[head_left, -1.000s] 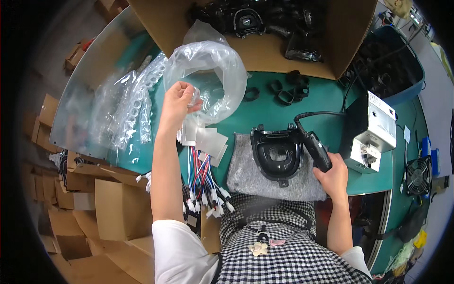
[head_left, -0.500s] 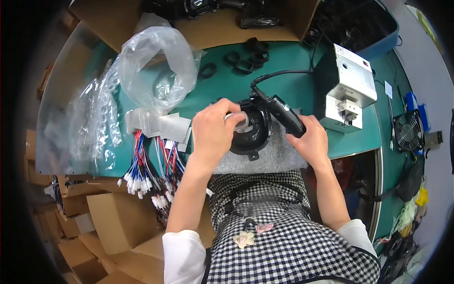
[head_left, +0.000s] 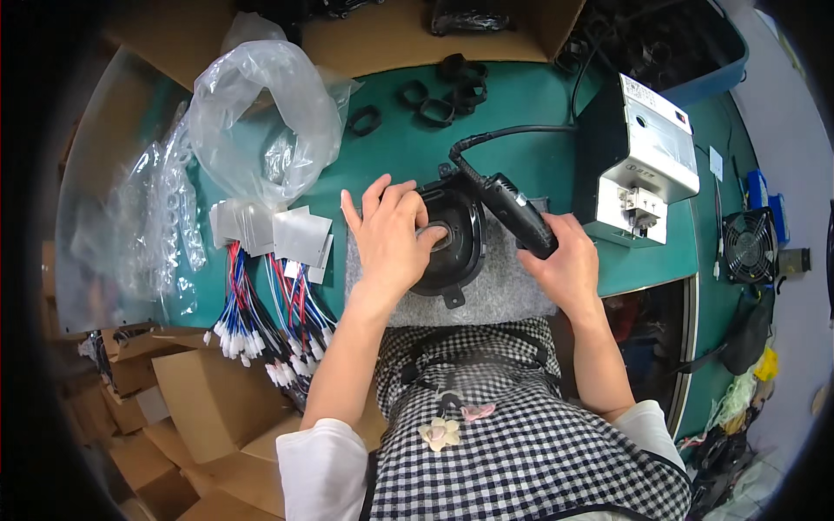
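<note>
A black round housing [head_left: 454,265] with small mounting tabs lies on a grey felt-like mat [head_left: 512,295] in front of me. My left hand [head_left: 388,233] is over the left side of the housing, its fingers spread. Its thumb touches a small clear round piece [head_left: 441,236] near the housing's middle. My right hand [head_left: 566,267] is wrapped round a black electric screwdriver [head_left: 519,213], whose cable end points toward the far left. The tool slants across the housing's right edge; whether its tip touches anything cannot be made out.
A white-and-black screw feeder [head_left: 647,165] stands at the right. Several black rings [head_left: 434,111] lie beyond the housing. At left are a clear plastic bag [head_left: 208,130], grey flat pieces [head_left: 300,236] and wire bundles with white connectors [head_left: 252,334]. An open carton [head_left: 408,43] borders the far side.
My left hand's fingers have spread away from the clear round piece, leaving the thumb on it. The housing appears slightly lower left; my right hand still holds the screwdriver.
</note>
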